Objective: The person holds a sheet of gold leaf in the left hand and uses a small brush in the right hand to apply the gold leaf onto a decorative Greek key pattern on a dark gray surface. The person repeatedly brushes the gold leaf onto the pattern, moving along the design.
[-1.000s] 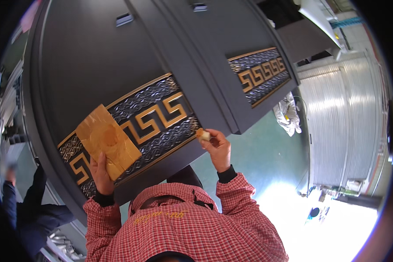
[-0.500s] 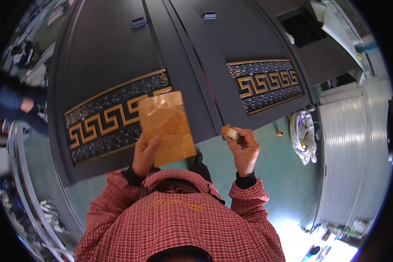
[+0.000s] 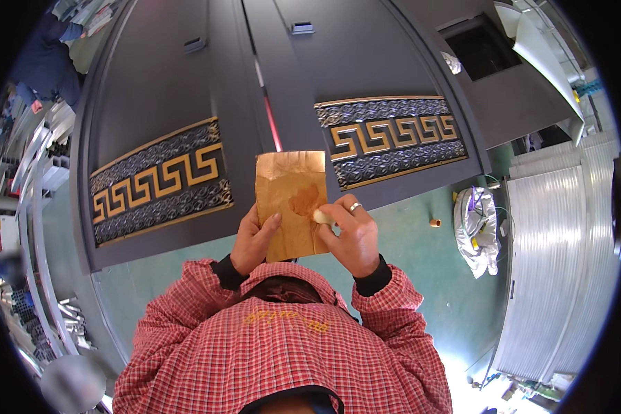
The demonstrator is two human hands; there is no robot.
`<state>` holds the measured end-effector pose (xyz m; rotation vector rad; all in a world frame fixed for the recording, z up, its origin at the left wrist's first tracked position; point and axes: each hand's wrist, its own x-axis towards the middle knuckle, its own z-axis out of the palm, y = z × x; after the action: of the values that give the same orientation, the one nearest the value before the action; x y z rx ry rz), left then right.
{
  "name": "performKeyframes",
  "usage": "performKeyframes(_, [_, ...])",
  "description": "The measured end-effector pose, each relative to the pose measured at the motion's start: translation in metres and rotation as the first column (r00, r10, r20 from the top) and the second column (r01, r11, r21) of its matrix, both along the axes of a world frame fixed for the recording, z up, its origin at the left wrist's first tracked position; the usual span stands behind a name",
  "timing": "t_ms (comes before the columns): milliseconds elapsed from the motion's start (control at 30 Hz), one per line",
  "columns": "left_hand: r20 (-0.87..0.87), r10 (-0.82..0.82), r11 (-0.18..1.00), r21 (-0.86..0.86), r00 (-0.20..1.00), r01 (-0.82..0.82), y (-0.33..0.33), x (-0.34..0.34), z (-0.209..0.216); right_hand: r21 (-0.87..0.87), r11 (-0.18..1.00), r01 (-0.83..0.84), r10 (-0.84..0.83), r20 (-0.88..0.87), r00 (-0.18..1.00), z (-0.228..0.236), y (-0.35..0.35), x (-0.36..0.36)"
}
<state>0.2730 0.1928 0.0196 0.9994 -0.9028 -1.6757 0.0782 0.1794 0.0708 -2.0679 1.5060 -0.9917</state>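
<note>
My left hand (image 3: 250, 241) grips a flat brown piece of cardboard (image 3: 283, 231) by its left edge, thumb on top. A reddish-brown smear (image 3: 303, 200) marks the cardboard's face. Pinched in my right hand (image 3: 355, 238) is a small white sponge (image 3: 321, 217), pressed against the cardboard beside the smear; its tip is hidden. Beyond my hands lies a large dark grey double door, with gold key-pattern bands on its left panel (image 3: 162, 183) and right panel (image 3: 393, 138).
A person in dark clothes (image 3: 52, 65) stands at the far left, near metal racks. To the right, a silvery bag (image 3: 476, 231) and a small copper-coloured ring (image 3: 435, 223) lie on the green floor, by stacked ribbed sheets (image 3: 548, 255).
My right hand has come left with the sponge, from beside the cardboard onto its face. The cardboard now stands straighter, over the gap between the panels. The other person has shifted.
</note>
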Motion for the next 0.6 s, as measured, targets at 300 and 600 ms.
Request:
performKeyframes(300, [-0.051, 0.068, 0.997, 0.028, 0.996, -0.066, -0.031, -0.048, -0.021, -0.011, 0.999, 0.037, -0.036, 0.003, 0.999, -0.015, -0.030, -0.062])
performKeyframes(600, [-0.069, 0.486, 0.872, 0.103, 0.871, -0.478, -0.043, -0.048, -0.023, 0.099, 0.994, 0.055, -0.068, 0.139, 0.988, -0.093, -0.116, -0.136])
